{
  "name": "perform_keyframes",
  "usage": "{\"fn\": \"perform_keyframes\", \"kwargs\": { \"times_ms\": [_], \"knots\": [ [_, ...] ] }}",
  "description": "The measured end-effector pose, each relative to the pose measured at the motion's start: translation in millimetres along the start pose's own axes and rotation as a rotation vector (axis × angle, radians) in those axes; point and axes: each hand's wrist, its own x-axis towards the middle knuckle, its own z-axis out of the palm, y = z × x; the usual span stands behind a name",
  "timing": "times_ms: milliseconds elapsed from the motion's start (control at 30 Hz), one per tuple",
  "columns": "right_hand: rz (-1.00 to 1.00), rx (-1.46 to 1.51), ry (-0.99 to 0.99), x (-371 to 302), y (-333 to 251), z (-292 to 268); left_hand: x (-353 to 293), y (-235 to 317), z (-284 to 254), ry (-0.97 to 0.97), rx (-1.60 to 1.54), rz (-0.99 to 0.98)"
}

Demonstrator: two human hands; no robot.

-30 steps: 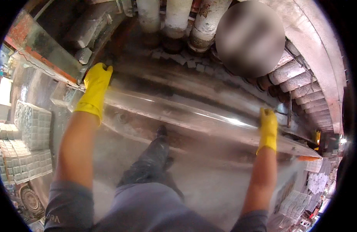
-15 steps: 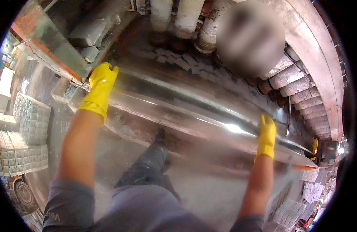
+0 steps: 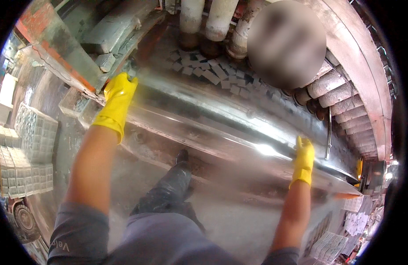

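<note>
A long, shiny metal panel (image 3: 204, 106) runs across the front of a large machine, slanting down to the right. My left hand (image 3: 120, 91), in a yellow rubber glove, is closed on its upper edge at the left end. Well to the right, my right hand (image 3: 305, 155), gloved in the same yellow, has its fingers curled over the same edge. The fingertips of both hands are partly hidden. Behind the panel, many small pale flat pieces (image 3: 210, 76) lie scattered on the dark wet machine bed (image 3: 162, 46).
Upright pale cylinders (image 3: 191, 20) stand over the bed, and more stacked cylinders (image 3: 341, 98) line its right side. Grey blocks (image 3: 107, 35) rest at the far left. White crates (image 3: 34, 132) are piled left of me; others (image 3: 328, 246) stand at lower right. A blurred patch hides part of the machine.
Both hands keep their hold on the panel and have hardly moved. More of the pale pieces behind it shows, and they look sharper.
</note>
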Motion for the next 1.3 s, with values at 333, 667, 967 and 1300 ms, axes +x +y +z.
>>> {"fn": "perform_keyframes", "kwargs": {
  "times_ms": [333, 667, 967, 1300],
  "knots": [
    [0.002, -0.035, -0.008, 3, -2, 10, -2, -3, -3, -0.003, -0.013, -0.011],
    [-0.157, -0.225, 0.149, 6, 16, 21, 23, -22, 13, -0.019, 0.016, 0.058],
    [-0.146, -0.292, 0.199, 0, 14, 28, 23, -24, 15, 0.031, 0.04, 0.108],
    [-0.162, -0.253, 0.185, 7, -2, 48, 28, -48, 9, 0.03, 0.072, 0.082]
  ]
}}
